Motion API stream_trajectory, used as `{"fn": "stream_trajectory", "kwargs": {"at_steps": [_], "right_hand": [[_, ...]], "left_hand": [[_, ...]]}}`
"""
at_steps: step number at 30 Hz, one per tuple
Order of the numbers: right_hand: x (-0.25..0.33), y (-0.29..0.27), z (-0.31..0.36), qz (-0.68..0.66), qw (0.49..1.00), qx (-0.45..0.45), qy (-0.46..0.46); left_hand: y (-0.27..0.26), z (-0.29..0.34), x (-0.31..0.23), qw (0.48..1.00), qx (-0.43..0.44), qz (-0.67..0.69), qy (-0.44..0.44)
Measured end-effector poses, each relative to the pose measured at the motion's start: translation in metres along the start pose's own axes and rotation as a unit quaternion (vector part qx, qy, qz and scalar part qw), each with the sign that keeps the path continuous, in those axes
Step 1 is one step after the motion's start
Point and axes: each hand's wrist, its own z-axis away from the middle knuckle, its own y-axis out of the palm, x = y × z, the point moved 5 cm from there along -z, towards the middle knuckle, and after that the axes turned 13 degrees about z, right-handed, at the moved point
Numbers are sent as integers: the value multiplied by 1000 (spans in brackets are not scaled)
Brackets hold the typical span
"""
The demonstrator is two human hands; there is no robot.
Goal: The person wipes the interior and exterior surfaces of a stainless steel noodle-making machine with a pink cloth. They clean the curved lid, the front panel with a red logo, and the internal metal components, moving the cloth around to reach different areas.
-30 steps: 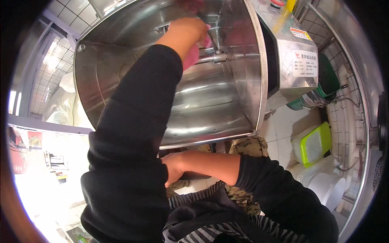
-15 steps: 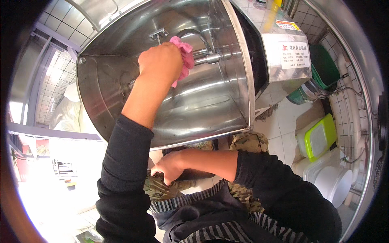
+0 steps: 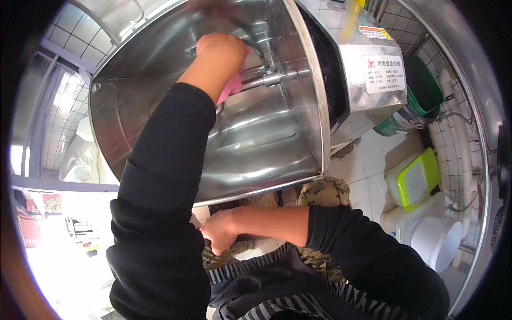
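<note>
My left hand (image 3: 221, 46) reaches deep into the steel tub (image 3: 256, 144) of a mixing machine. It is closed round a pink cloth (image 3: 232, 88), which shows below the hand beside the horizontal mixing shaft (image 3: 261, 80). The fingers and much of the cloth are hidden behind my hand and wrist. My right hand (image 3: 220, 230) hangs in front of my apron (image 3: 250, 282), just below the tub's near rim. Its fingers look curled in, and anything inside them is hidden.
To the tub's right stands the machine's steel housing (image 3: 368, 48) with a white label. A green bin (image 3: 424, 85), a lime-rimmed clear box (image 3: 416, 180) and a white round tub (image 3: 437, 242) stand along the tiled wall at right. Pale sacks (image 3: 82, 157) lie beyond the tub at left.
My left hand has moved up and farther into the tub with the pink cloth, the sleeve now over the tub's rim. The right hand has stayed nearly in place. The view has shifted slightly.
</note>
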Motion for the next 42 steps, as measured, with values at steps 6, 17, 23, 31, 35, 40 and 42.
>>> {"fn": "stream_trajectory", "kwargs": {"at_steps": [6, 17, 23, 31, 35, 40, 42], "right_hand": [[-27, 34, -45, 10, 998, -31, -50], [-35, 22, -25, -11, 998, -58, -11], [-13, 1, -1, 17, 995, -90, -27], [-4, -2, 4, 34, 996, -74, -31], [64, -6, 43, -163, 928, 88, -322], [141, -21, 117, -354, 659, 78, -659], [157, -18, 127, -382, 608, 84, -691]], "left_hand": [[21, -54, -6, 997, 65, 3, -41], [22, -44, 3, 990, -84, 89, 63], [25, 9, 33, 984, -68, 162, 28], [42, 77, 36, 891, -225, 392, -37], [42, 70, 38, 910, -208, 359, -17], [41, 68, 38, 916, -198, 349, -18], [41, 68, 39, 914, -193, 357, -26]]}}
